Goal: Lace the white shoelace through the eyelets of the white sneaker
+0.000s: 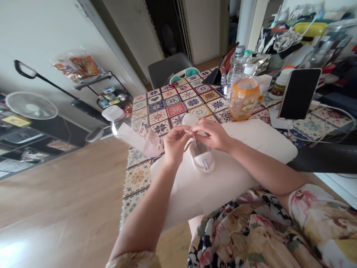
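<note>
On your far left a fan (32, 106) stands beside the wall, and a snack bag (79, 65) sits on top of a small rack, both well apart from the tabletop (138, 176). Along the tabletop's left edge stands a big clear bottle (139, 136) with a white cap (it looks tilted from your viewpoint). Red-handled scissors (175, 85) lie by the far edge, in front of a dark chair (170, 67). Nearer you, your left hand (174, 143) has thumb and forefinger pinched together on a thin white strip (187, 129) at the top of the white shoe (203, 162), which rests on a white sheet (220, 186) towards the near edge, its heel facing you. Your right hand (213, 134) comes in from the other side, its fingertips also clamped on that strip, touching or nearly touching those of the left. Farther right, an orange bottle (244, 98) stands just beyond the sheet, a clear bottle (235, 70) behind it, and a phone (299, 95) leans upright near the tabletop's right edge, a white cable (338, 109) trailing beside it.
</note>
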{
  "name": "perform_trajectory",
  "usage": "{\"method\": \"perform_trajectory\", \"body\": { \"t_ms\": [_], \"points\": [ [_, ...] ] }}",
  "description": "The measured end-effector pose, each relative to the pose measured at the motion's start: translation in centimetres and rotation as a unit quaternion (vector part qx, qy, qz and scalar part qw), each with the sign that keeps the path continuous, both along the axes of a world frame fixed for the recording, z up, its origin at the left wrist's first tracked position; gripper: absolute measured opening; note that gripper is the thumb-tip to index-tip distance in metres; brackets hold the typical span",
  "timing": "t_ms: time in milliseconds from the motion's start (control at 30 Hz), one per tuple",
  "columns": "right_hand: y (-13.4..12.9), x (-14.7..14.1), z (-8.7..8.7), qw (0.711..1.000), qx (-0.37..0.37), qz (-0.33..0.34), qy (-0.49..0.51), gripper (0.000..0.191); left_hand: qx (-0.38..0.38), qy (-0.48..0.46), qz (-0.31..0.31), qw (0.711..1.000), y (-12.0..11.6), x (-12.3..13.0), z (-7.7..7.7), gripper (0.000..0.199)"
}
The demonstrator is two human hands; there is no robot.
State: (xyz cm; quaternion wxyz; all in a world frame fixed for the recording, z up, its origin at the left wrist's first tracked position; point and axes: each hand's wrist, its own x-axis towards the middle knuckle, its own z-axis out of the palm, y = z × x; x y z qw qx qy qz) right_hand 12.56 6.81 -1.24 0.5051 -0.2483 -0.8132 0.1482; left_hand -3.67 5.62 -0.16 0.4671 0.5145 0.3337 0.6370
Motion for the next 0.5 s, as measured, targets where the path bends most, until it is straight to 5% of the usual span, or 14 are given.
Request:
{"method": "perform_trajectory", "body": {
  "t_ms": [167, 267, 500],
  "points": [
    [-0.3, 0.0, 0.4, 0.998, -0.022, 0.008, 0.062, 0.011, -0.017, -0.006, -0.029, 0.999, 0.1, -0.2, -0.2, 0.028],
    [0.1, 0.2, 1.0, 0.981, -0.109, 0.052, 0.152, 0.019, -0.036, -0.031, -0.024, 0.999, 0.6, -0.7, -0.2, 0.025],
    [1.7, 2.2, 2.8, 0.842, -0.34, 0.152, 0.389, 0.033, -0.096, -0.22, -0.033, 0.97, 2.2, -3.0, 0.9, 0.02]
  ]
}}
